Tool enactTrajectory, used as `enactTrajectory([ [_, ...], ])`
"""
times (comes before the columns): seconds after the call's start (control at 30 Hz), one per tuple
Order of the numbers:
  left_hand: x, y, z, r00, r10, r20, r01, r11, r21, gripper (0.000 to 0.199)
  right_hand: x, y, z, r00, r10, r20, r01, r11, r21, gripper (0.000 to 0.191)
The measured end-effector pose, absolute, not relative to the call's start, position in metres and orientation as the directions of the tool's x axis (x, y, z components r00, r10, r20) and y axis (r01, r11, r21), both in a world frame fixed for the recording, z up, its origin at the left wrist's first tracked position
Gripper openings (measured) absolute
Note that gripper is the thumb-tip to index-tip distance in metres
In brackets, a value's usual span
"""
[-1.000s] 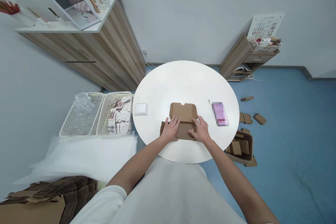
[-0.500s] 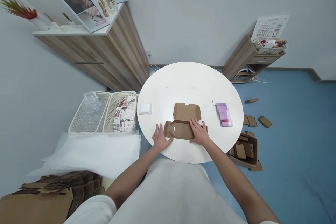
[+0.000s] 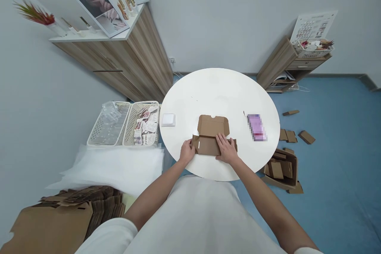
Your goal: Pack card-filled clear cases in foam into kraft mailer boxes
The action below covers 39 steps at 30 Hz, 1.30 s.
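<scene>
A brown cardboard box [image 3: 213, 126], unfolded, lies on the white oval table [image 3: 220, 87] near its front edge. Its left end flap is raised, and my left hand [image 3: 187, 151] has its fingers closed on that flap. My right hand [image 3: 226, 149] rests on the right part of the box's lower panel with fingers spread, covering some of it. The box's upper panel lies farther from me, its side flaps angled.
A white square stack [image 3: 168, 120] sits at the table's left and a blurred purple item [image 3: 257, 127] at its right. White baskets [image 3: 126, 124], white sheets [image 3: 119, 166] and stacked cardboard [image 3: 59, 222] are at left. An open carton [image 3: 294, 168] with small boxes stands on the floor at right.
My left hand has closed from spread fingers onto the box's left flap, which now stands up more. My right hand stays on the panel. The view has shifted slightly.
</scene>
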<state>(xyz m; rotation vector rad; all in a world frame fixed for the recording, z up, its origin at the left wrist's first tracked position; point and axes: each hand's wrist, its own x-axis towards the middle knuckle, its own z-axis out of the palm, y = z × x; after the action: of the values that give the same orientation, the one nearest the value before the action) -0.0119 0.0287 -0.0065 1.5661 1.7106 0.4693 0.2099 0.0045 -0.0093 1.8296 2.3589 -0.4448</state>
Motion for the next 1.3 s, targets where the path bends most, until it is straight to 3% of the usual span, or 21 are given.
enactTrajectory([
  [0.1, -0.003, 0.021, -0.004, 0.078, 0.962, -0.262, 0.612, 0.162, 0.774, 0.038, 0.204, 0.001, -0.011, -0.247, 0.933, -0.262, 0.964, 0.211, -0.160, 0.102],
  [0.23, 0.008, 0.017, -0.003, 0.123, 0.959, -0.255, 0.626, 0.124, 0.770, 0.044, 0.201, -0.001, -0.012, -0.237, 0.938, -0.253, 0.966, 0.200, -0.163, 0.103],
  [0.47, 0.004, 0.037, 0.000, 0.058, 0.894, -0.445, 0.773, 0.241, 0.587, 0.032, 0.205, -0.003, -0.007, -0.311, 0.907, -0.283, 0.945, 0.263, -0.194, 0.108],
  [0.57, 0.002, 0.042, 0.000, 0.104, 0.859, -0.502, 0.834, 0.199, 0.514, 0.022, 0.207, -0.003, -0.004, -0.339, 0.893, -0.296, 0.936, 0.288, -0.202, 0.107],
  [1.0, 0.006, 0.047, -0.001, 0.090, 0.892, -0.443, 0.883, 0.134, 0.449, 0.013, 0.216, 0.000, 0.006, -0.411, 0.850, -0.328, 0.904, 0.335, -0.264, 0.110],
  [1.1, 0.004, 0.041, 0.003, 0.144, 0.908, -0.393, 0.863, 0.079, 0.499, 0.029, 0.221, 0.001, 0.007, -0.411, 0.852, -0.325, 0.902, 0.329, -0.278, 0.108],
  [1.2, -0.002, 0.034, 0.012, 0.276, 0.899, -0.339, 0.815, -0.032, 0.578, 0.067, 0.225, 0.002, 0.007, -0.407, 0.855, -0.321, 0.903, 0.325, -0.280, 0.107],
  [1.3, -0.006, 0.036, 0.022, 0.426, 0.822, -0.379, 0.810, -0.160, 0.564, 0.105, 0.225, 0.004, 0.007, -0.411, 0.854, -0.320, 0.901, 0.327, -0.284, 0.107],
])
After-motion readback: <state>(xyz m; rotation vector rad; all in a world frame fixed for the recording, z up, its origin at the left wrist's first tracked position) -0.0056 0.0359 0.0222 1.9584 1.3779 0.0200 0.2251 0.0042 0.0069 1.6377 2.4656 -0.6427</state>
